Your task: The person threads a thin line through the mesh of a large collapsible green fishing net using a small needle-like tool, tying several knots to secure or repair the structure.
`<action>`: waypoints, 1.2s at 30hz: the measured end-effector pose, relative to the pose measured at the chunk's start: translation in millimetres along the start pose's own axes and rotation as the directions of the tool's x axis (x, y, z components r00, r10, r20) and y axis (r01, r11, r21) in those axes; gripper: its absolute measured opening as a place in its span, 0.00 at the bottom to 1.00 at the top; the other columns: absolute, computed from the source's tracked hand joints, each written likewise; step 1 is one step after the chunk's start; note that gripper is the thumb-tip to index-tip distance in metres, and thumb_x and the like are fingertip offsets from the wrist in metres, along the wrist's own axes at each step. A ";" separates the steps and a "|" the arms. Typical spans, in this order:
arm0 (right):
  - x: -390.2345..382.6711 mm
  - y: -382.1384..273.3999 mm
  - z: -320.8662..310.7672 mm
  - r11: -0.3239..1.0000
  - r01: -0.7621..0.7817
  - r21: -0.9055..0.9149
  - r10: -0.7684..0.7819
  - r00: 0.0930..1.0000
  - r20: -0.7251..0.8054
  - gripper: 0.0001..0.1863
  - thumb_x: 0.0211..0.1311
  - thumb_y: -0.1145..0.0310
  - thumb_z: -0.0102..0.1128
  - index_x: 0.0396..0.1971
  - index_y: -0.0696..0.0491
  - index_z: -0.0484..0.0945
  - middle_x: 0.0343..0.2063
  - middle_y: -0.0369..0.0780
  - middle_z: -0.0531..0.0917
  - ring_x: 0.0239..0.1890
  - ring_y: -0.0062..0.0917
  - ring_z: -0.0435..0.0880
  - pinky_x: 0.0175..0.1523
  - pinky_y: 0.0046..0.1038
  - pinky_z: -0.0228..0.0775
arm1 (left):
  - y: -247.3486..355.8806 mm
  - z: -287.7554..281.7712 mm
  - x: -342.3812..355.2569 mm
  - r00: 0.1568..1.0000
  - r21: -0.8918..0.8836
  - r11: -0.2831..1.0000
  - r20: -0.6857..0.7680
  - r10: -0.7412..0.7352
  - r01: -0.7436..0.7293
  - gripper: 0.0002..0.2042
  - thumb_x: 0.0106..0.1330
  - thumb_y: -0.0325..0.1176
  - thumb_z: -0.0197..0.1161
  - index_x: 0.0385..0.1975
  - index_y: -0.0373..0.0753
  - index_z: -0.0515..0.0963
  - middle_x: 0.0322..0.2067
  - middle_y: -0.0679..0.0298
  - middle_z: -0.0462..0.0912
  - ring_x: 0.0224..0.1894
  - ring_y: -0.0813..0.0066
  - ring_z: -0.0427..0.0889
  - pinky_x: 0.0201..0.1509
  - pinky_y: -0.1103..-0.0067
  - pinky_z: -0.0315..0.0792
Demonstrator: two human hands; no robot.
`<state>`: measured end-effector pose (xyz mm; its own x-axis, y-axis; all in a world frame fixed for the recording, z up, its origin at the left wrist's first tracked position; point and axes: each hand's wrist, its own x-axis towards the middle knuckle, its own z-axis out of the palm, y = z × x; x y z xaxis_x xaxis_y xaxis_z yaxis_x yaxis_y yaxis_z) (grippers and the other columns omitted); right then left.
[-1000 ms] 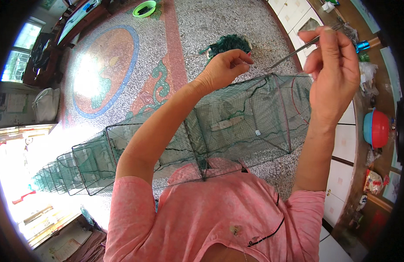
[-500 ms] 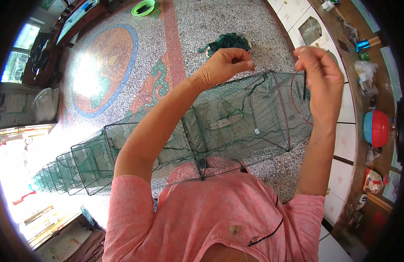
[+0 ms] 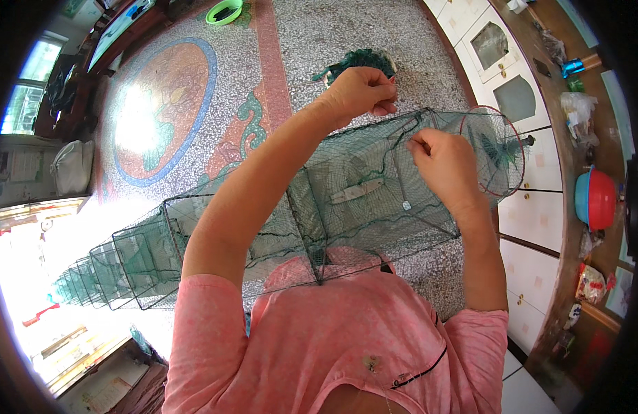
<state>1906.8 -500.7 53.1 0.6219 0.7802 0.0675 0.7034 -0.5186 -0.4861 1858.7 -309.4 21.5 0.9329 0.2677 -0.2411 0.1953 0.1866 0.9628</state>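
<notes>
A long green mesh fish trap (image 3: 367, 210) on dark rectangular wire frames stretches across in front of me and runs off to the lower left. Its right end narrows past a red hoop (image 3: 522, 162) to a gathered tip. My left hand (image 3: 364, 95) is closed in a pinch above the trap's far upper edge; what it pinches is too small to see. Lower and to the right, my right hand (image 3: 448, 169) is closed with thumb and finger together over the end section of mesh. Anything between those fingers cannot be made out. A pale label (image 3: 357, 192) shows through the netting.
A dark green bundle (image 3: 364, 63) of netting or twine lies on the speckled floor beyond my left hand. A lime basin (image 3: 212, 16) is farther off. White cabinets (image 3: 529, 214) line the right, topped by a counter with a red basin (image 3: 600, 200) and plastic bags.
My right hand has come down and left from the trap's end to over the mesh. The hooped end now extends farther right. My left hand has shifted slightly, still pinched.
</notes>
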 end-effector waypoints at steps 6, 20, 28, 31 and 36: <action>6.3 -5.3 9.3 0.995 0.010 -0.095 -0.016 0.998 -0.054 0.08 0.53 0.65 0.59 0.22 0.54 0.77 0.19 0.47 0.79 0.25 0.44 0.79 0.28 0.41 0.68 | -7.1 -2.3 -1.5 0.999 -0.054 0.998 -0.014 -0.030 0.029 0.08 0.62 0.31 0.59 0.33 0.32 0.76 0.29 0.63 0.80 0.29 0.79 0.79 0.35 0.84 0.75; 18.3 -9.9 20.8 0.999 0.048 -0.025 -0.052 0.979 -0.195 0.07 0.54 0.67 0.58 0.22 0.54 0.76 0.20 0.44 0.79 0.26 0.41 0.79 0.29 0.40 0.68 | -18.6 2.8 0.4 0.996 0.051 0.995 0.017 -0.087 0.086 0.07 0.63 0.33 0.59 0.31 0.35 0.75 0.25 0.67 0.77 0.26 0.83 0.73 0.28 0.86 0.67; 39.6 -8.6 17.7 0.996 0.085 0.027 -0.076 0.967 -0.241 0.05 0.54 0.67 0.58 0.27 0.52 0.76 0.24 0.42 0.79 0.30 0.39 0.79 0.31 0.37 0.70 | -7.8 4.1 -5.3 0.972 -0.050 0.971 -0.034 0.231 -0.232 0.09 0.66 0.34 0.54 0.34 0.35 0.74 0.28 0.66 0.78 0.27 0.82 0.74 0.34 0.84 0.71; 46.7 -6.2 13.3 0.988 0.040 0.147 -0.015 0.986 -0.168 0.07 0.55 0.65 0.59 0.28 0.53 0.76 0.24 0.42 0.79 0.28 0.39 0.79 0.30 0.35 0.70 | -9.5 0.1 -4.6 0.982 -0.101 0.977 -0.032 0.188 -0.190 0.09 0.66 0.35 0.54 0.34 0.34 0.74 0.28 0.66 0.78 0.27 0.82 0.74 0.35 0.84 0.72; 58.3 -19.1 -12.2 0.885 0.077 0.460 0.088 0.941 -0.326 0.09 0.59 0.64 0.56 0.29 0.54 0.75 0.24 0.37 0.82 0.20 0.23 0.78 0.24 0.24 0.67 | -10.1 3.4 -5.3 0.988 0.004 0.989 -0.045 0.145 -0.145 0.10 0.65 0.36 0.56 0.35 0.34 0.75 0.28 0.67 0.78 0.27 0.82 0.74 0.36 0.84 0.72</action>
<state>1933.8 -449.5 77.0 0.7592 0.5747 0.3053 0.5120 -0.2378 -0.8254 1852.8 -315.8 13.5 0.9366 0.3347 -0.1042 0.0591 0.1421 0.9881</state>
